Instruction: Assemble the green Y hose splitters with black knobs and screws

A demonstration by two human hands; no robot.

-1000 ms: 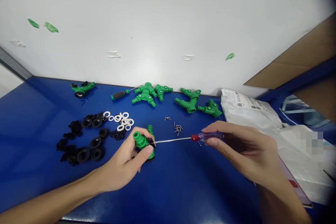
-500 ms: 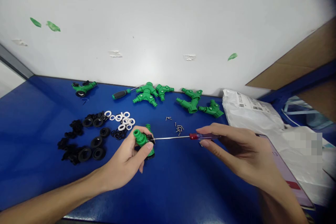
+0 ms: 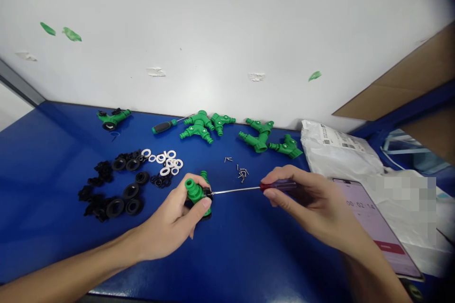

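Note:
My left hand (image 3: 172, 220) is closed around a green plastic hose fitting (image 3: 196, 191) and steadies it on the blue table (image 3: 53, 151). My right hand (image 3: 313, 203) grips a screwdriver (image 3: 249, 189) by its red and clear handle. The thin metal shaft runs leftward and its tip meets a black part on the fitting's side. A few small loose screws (image 3: 241, 173) lie just behind the shaft.
Black rings and caps (image 3: 113, 189) and white washers (image 3: 167, 161) lie to the left. Several green fittings (image 3: 227, 132) and a green-handled screwdriver (image 3: 165, 126) sit along the wall. A phone (image 3: 373, 227) and white plastic bags (image 3: 341, 151) are on the right.
My right hand has shifted slightly left along the screwdriver handle and uncovered the phone screen. The fitting and my left hand have moved a little to the right.

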